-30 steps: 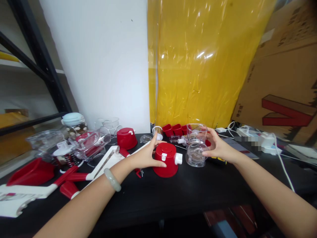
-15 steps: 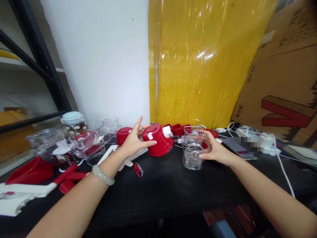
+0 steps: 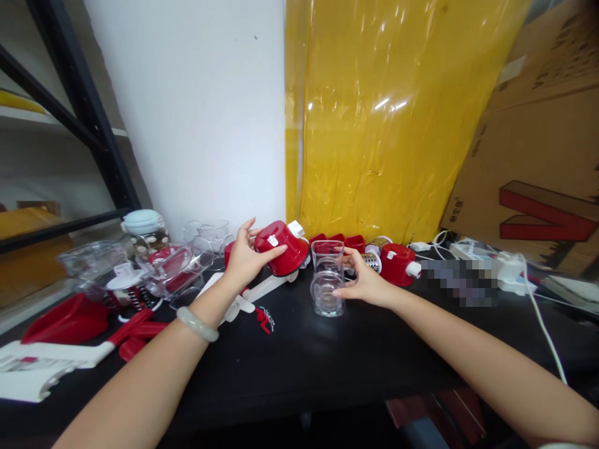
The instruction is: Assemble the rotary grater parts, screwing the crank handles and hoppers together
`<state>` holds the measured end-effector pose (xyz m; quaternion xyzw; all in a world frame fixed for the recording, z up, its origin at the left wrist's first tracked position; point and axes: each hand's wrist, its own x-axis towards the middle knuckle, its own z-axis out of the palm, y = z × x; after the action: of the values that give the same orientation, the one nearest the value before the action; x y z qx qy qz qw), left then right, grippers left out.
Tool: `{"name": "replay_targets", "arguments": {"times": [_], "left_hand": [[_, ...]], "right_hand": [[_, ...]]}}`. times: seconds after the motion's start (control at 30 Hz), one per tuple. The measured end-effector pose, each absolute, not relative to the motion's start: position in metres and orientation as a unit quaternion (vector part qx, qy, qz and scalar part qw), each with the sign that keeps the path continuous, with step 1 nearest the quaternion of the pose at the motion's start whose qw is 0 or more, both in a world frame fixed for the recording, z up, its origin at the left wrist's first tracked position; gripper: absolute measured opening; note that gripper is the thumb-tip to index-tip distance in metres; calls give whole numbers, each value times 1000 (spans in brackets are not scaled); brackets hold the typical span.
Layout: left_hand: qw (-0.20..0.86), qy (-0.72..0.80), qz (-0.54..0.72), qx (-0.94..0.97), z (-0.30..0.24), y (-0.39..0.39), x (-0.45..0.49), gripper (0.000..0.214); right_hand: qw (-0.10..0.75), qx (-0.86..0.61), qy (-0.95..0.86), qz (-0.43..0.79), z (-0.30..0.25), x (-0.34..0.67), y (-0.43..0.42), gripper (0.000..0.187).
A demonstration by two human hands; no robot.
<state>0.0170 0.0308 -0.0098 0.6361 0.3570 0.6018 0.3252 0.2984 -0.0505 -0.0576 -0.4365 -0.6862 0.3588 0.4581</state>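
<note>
Clutching a red base (image 3: 281, 251) in the left hand (image 3: 243, 262), with thumb and fingers parted to its width; tilted, close to a long white piece (image 3: 269, 289) on the worktop (image 3: 350, 362). Showing a white knob (image 3: 296, 228) at its upper right. Over to the right, gripping a clear plastic housing (image 3: 327, 284) in the right hand (image 3: 367, 284), upright, with fingers half open round its right side; impossible to tell whether touching the worktop. Beyond that hand, on to a second red base (image 3: 395, 265), beside a perforated metal drum (image 3: 372, 260).
</note>
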Motion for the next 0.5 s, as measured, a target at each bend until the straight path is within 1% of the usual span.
{"name": "replay_targets", "arguments": {"times": [0.13,0.2,0.3,0.4,0.5], "left_hand": [[218,387,599,666,-9,27,15,106],[182,395,594,677,-6,21,15,106],[148,396,590,688,-3,15,15,102],[113,380,593,701,-5,16,14,98],[82,356,596,715,-10,20,13,97]], "right_hand": [[462,-436,-687,353,-57,288,-41,98],[462,-438,-686,352,-59,284,-38,97],[468,-444,-676,356,-65,281,-34,97],[476,-444,-670,357,-72,281,-29,101],[479,-439,-673,353,-77,283,-24,104]]}}
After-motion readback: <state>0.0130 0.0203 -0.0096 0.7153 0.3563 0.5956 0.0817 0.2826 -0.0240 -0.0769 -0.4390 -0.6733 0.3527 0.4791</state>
